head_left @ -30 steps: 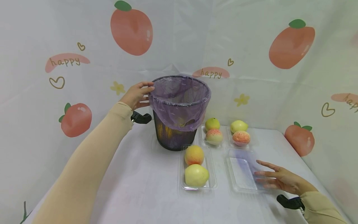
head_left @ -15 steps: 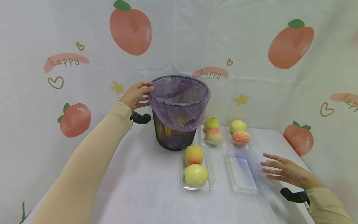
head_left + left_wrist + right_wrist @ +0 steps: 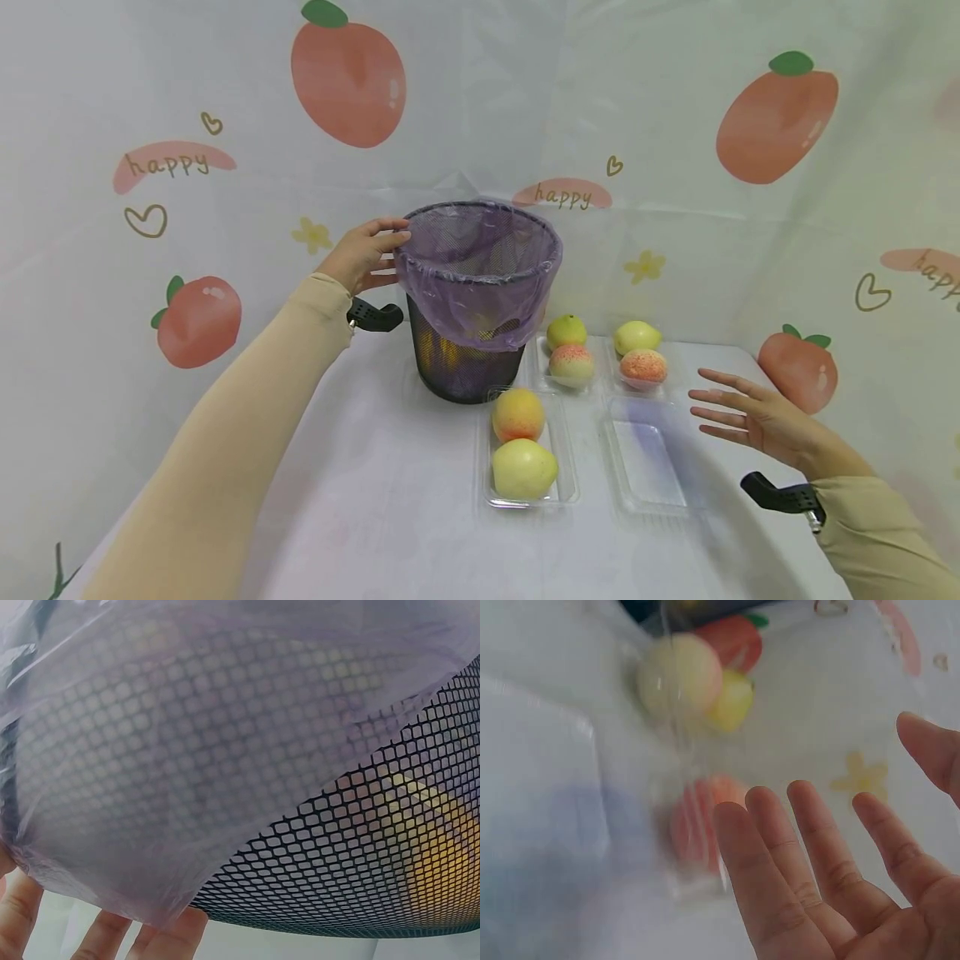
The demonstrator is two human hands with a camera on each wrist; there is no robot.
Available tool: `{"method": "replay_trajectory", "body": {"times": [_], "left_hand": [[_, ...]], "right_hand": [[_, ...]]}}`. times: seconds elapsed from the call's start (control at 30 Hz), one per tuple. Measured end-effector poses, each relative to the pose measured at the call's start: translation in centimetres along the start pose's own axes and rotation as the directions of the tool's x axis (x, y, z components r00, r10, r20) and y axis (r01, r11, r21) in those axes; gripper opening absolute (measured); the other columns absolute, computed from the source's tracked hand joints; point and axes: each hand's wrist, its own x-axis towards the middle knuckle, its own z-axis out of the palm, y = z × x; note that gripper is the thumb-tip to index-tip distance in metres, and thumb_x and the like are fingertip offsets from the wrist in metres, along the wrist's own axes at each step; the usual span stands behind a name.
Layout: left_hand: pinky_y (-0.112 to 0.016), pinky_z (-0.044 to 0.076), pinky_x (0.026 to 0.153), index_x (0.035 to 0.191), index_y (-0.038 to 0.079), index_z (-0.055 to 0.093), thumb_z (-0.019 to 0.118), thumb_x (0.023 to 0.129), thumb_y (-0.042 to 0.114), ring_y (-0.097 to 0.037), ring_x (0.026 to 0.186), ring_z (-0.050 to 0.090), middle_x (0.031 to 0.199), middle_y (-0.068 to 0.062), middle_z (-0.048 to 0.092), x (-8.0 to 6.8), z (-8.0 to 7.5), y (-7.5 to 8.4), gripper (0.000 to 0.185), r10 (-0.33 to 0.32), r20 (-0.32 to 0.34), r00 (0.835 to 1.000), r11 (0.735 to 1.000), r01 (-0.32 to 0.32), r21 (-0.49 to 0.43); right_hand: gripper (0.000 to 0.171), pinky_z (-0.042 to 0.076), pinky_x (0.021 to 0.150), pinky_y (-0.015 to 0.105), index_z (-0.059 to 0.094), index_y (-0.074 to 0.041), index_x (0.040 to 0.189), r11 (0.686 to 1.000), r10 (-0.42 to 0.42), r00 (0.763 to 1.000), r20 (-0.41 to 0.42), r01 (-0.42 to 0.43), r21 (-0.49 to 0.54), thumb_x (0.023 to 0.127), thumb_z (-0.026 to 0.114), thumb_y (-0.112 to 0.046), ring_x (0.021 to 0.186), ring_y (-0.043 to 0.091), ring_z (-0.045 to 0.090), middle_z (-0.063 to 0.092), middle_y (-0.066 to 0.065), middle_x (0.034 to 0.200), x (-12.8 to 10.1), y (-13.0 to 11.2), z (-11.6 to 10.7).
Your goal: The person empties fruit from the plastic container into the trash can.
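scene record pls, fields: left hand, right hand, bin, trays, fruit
left hand: left hand grips the rim of the bin
right hand: right hand open, fingers spread, in the air beside the empty tray, holding nothing
bin: black mesh bin with a purple bag liner, upright on the table
trays: four clear trays; three hold fruit
fruit: near tray holds two; two far trays hold two each
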Motion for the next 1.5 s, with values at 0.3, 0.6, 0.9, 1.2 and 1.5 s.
{"method": "replay_trajectory", "body": {"times": [0.3,0.6,0.9,1.2,1.5], "left_hand": [[-0.044,0.040,0.109,0.148,0.020,0.038,0.053,0.101,0.025,-0.031,0.135,0.042,0.144,-0.008,0.039,0.0,0.0,0.0,0.050,-0.003,0.004,1.000,1.000,0.003,-0.006],[-0.044,0.040,0.109,0.149,0.020,0.038,0.053,0.101,0.026,-0.031,0.134,0.042,0.146,-0.010,0.038,0.0,0.1,-0.1,0.051,0.010,0.008,1.000,1.000,-0.010,0.000],[-0.044,0.040,0.109,0.149,0.020,0.037,0.053,0.101,0.025,-0.032,0.135,0.042,0.149,-0.011,0.036,-0.4,0.2,0.1,0.051,0.003,0.008,1.000,1.000,-0.003,-0.006],[-0.044,0.040,0.109,0.149,0.021,0.038,0.053,0.101,0.026,-0.031,0.135,0.042,0.148,-0.011,0.036,-0.2,0.1,0.0,0.050,0.005,0.005,1.000,1.000,-0.005,-0.007],[-0.044,0.040,0.109,0.149,0.021,0.038,0.053,0.100,0.027,-0.031,0.135,0.042,0.150,-0.011,0.036,-0.3,0.1,0.0,0.051,0.002,0.007,1.000,1.000,-0.002,-0.005]], "right_hand": [[0.037,0.051,0.096,0.034,0.044,-0.017,0.139,0.984,0.013,0.994,-0.110,-0.032,-0.174,0.105,0.036,-0.005,0.116,0.017,0.062,0.062,-0.008,0.128,4.1,0.5,5.3],[0.052,0.051,0.097,0.039,0.028,-0.005,0.149,0.962,0.116,0.971,-0.207,-0.162,-0.220,0.103,0.049,-0.015,0.112,0.016,0.063,0.060,-0.003,0.122,7.7,2.4,8.5],[0.062,0.050,0.097,0.048,0.017,0.005,0.150,0.938,0.212,0.951,-0.225,-0.262,-0.227,0.101,0.051,-0.015,0.111,0.021,0.062,0.059,0.003,0.117,9.8,4.2,9.8],[0.070,0.051,0.095,0.048,0.009,0.009,0.150,0.924,0.267,0.924,-0.275,-0.326,-0.198,0.099,0.052,-0.012,0.112,0.027,0.059,0.057,0.011,0.120,11.1,5.4,11.0],[0.070,0.053,0.091,0.047,0.012,0.007,0.150,0.908,0.325,0.880,-0.347,-0.393,-0.146,0.097,0.053,-0.008,0.101,0.020,0.060,0.050,0.019,0.125,11.8,6.9,11.6]]}}
